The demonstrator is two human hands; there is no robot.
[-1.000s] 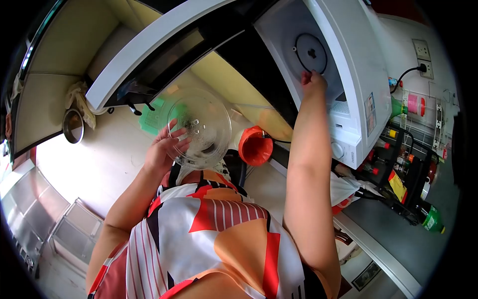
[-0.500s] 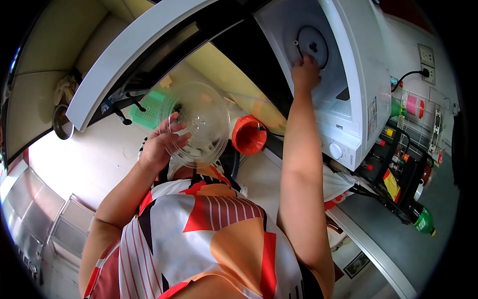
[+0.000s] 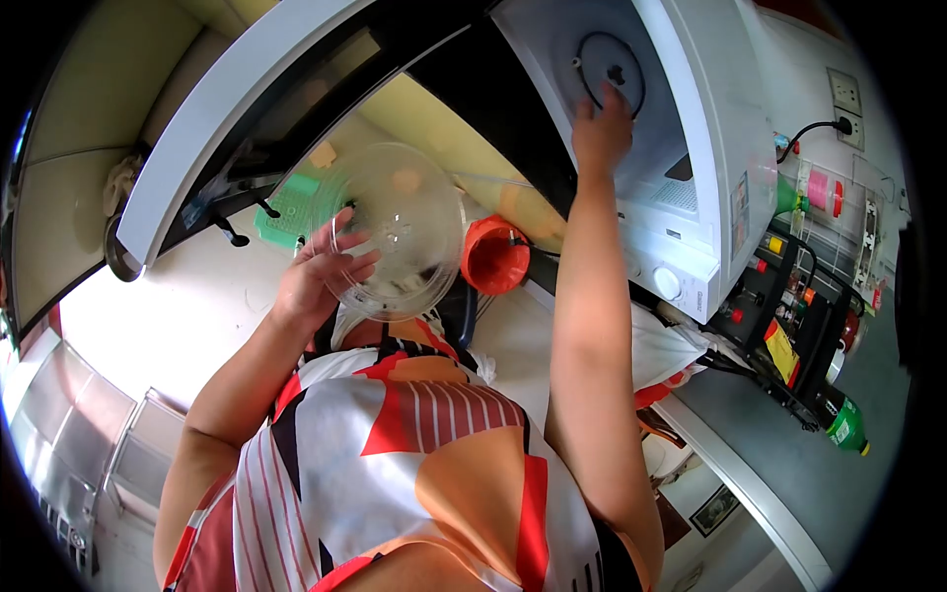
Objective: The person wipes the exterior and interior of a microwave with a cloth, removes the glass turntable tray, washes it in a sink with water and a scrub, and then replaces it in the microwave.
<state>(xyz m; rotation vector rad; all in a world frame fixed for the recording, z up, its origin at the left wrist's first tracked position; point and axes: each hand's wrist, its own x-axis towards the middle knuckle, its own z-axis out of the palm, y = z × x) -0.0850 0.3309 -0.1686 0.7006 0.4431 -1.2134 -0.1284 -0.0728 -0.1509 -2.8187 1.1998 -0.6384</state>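
Note:
A clear round glass turntable plate (image 3: pixel 404 232) is held in my left hand (image 3: pixel 321 271), with fingers and thumb around its left edge. My right hand (image 3: pixel 602 138) reaches inside the white microwave (image 3: pixel 691 197), its fingers stretched out and apart. In front of those fingers lies the dark roller ring (image 3: pixel 641 74) on the cavity floor, around a small dark hub (image 3: pixel 616 75). My fingertips overlap the ring's near edge in view; whether they touch it I cannot tell. The microwave door (image 3: pixel 227 118) stands wide open on the left.
A red container (image 3: pixel 495 257) and a green basket (image 3: pixel 289 212) are below the open door. To the right are a black rack (image 3: pixel 789 316) with bottles, a green bottle (image 3: pixel 845 424) on the grey counter (image 3: pixel 735 434), and a plug in a wall outlet (image 3: pixel 848 126).
My right hand's fingers have loosened from the roller ring's near edge and spread apart. The glass plate, still in my left hand, has tilted slightly. The whole view has shifted a little.

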